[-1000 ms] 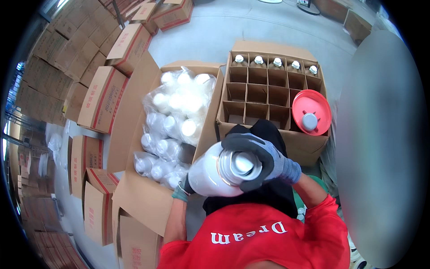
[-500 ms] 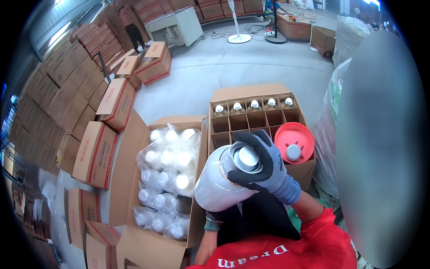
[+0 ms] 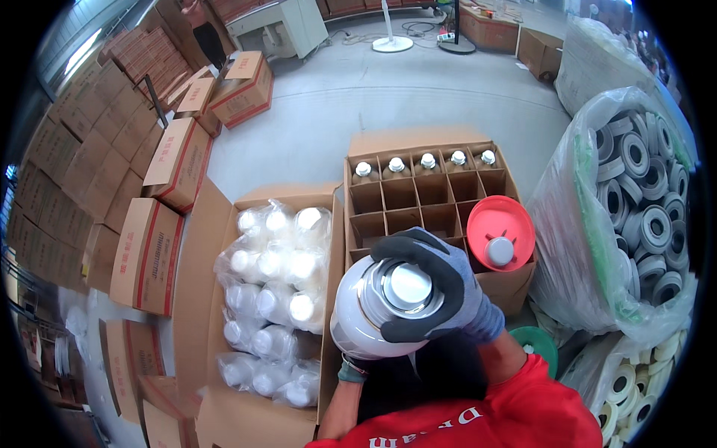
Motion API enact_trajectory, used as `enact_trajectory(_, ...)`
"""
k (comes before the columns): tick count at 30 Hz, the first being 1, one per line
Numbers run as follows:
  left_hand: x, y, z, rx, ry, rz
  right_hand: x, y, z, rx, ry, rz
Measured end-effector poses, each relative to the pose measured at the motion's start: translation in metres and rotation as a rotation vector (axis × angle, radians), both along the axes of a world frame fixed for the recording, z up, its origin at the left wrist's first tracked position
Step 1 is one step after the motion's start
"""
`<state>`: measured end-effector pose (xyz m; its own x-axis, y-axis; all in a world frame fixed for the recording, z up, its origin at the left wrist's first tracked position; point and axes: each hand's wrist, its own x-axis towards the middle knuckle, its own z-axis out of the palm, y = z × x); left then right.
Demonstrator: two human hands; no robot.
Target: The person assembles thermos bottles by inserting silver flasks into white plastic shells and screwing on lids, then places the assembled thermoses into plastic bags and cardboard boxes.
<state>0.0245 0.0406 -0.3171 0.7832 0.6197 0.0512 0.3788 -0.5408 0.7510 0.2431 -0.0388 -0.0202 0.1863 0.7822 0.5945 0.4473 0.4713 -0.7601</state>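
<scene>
A large glossy white vacuum flask (image 3: 358, 321) with a silvery round top stands tilted toward me over my lap. My right hand (image 3: 441, 287), in a grey-blue glove with dark palm and fingers, is closed around the collar at its neck, thumb on the near side and fingers across the far side. My left hand is hidden behind the flask body; only its glove cuff (image 3: 353, 371) and forearm show, coming up below it. Just beyond the right hand, a red round tub (image 3: 515, 216) with a grey cap inside rests on the divided carton's near right corner.
An open carton (image 3: 258, 422) at left holds several plastic-wrapped white flasks. The divided carton (image 3: 399, 196) ahead has silver-topped bottles in its far row. A clear bag (image 3: 575, 276) of grey rings stands at right, cream rings (image 3: 620, 384) below it. Closed cartons (image 3: 146, 254) line the left.
The blurred grey shape at the right is gone, baring the bag of rings. My right hand has shifted a little on the collar, and the flask's top faces me more. My view has shifted slightly.
</scene>
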Motion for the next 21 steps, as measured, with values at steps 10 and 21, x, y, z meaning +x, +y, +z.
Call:
enact_trajectory(10,0.007,0.027,0.011,0.008,-0.018,-0.041,0.008,-0.039,-0.007,-0.016,0.182,0.242)
enact_trajectory(21,0.026,-0.003,0.016,0.014,0.027,-0.068,0.028,-0.088,-0.045,0.129,0.21,-0.101)
